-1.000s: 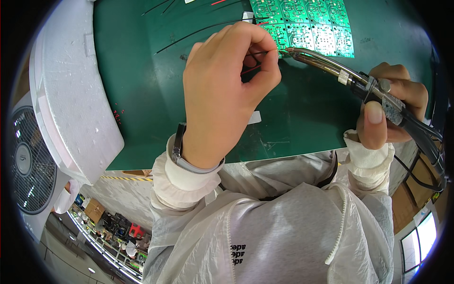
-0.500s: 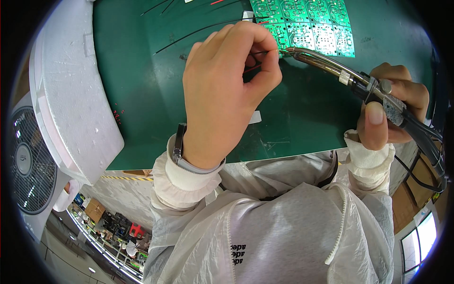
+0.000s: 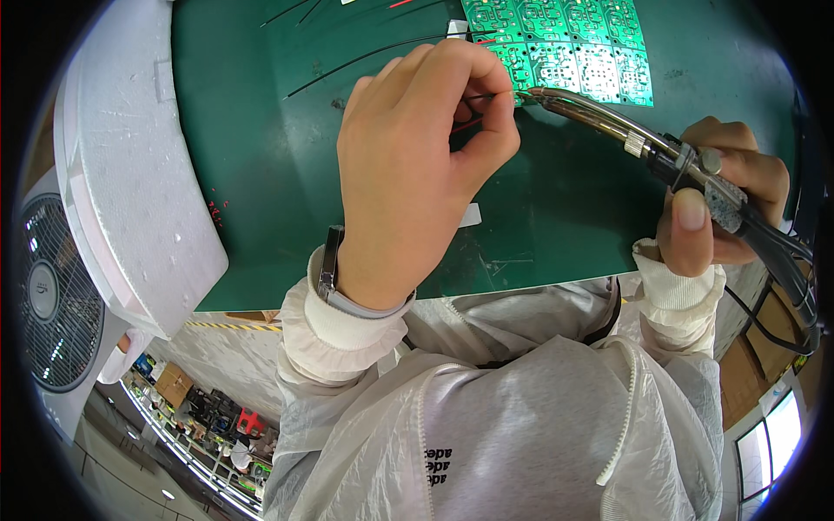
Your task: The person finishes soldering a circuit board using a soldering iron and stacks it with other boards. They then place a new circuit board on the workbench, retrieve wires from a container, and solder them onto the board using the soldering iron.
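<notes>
— Green matting is covering the table (image 3: 287, 174), and everything is crowding toward its far edge. Why there?

— Because the circuit board panel (image 3: 569, 48) is lying flat at the far edge, right of the middle, and the work is happening at its near left corner. The left hand (image 3: 417, 174) is curling over that corner, thumb and forefinger pinching closed on a thin wire (image 3: 473, 108), dark with a red strand beside it, seemingly to be keeping it steady against the board.

— And the other one?

— The right hand (image 3: 717, 208) is wrapping fully around the dark grip of a soldering iron (image 3: 625, 135), thumb pressing along the top. It is hanging off the table's right edge, so the long metal shaft is slanting up and left, its tip meeting the same corner just beside the left fingertips. Holding it far back is probably keeping the fingers away from the hot end.

— Anything else nearby?

— Loose black wires (image 3: 365, 56) are lying across the mat, left of the board, within reach. A white foam block (image 3: 130, 165) is overhanging the table's left edge, and a fan (image 3: 48, 304) is standing below it, off the table. A cable (image 3: 782, 330) is trailing down from the iron past the right sleeve. A small white scrap (image 3: 469, 214) is resting on the mat near the left wrist.
</notes>
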Motion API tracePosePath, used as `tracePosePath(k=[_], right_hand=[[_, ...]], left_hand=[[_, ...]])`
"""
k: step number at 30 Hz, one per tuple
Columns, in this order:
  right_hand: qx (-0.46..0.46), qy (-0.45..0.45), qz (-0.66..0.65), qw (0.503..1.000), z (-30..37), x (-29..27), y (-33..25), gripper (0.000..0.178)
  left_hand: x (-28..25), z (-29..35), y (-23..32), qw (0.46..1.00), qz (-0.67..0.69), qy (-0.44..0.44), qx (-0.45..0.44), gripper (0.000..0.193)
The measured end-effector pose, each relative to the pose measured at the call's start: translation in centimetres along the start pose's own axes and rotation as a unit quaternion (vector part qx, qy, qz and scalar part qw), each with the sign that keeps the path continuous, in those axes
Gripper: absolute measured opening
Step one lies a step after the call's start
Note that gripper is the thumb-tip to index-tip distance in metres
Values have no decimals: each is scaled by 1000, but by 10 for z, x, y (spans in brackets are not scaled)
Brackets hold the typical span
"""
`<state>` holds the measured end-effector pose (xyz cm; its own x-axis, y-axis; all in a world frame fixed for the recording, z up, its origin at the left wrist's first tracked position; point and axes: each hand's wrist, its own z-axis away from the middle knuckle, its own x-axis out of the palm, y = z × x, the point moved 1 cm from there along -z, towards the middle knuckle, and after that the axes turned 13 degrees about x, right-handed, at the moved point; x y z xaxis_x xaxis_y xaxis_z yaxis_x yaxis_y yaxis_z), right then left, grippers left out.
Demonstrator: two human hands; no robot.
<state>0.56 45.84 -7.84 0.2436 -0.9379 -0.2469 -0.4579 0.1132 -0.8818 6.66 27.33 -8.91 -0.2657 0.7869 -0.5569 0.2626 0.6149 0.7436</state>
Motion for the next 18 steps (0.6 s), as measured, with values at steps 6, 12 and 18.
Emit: tracePosePath(k=[6, 12, 18], right_hand=[[-6, 3, -6, 1000, 0, -2, 1, 31], [-60, 136, -67, 987, -6, -10, 13, 31], [-35, 219, -57, 974, -11, -9, 12, 13]], left_hand=[[-1, 0, -1, 1000, 3, -3, -2, 11], [0, 0, -1, 1000, 11, 1, 0, 11], [4, 5, 5, 1000, 25, -1, 4, 11]])
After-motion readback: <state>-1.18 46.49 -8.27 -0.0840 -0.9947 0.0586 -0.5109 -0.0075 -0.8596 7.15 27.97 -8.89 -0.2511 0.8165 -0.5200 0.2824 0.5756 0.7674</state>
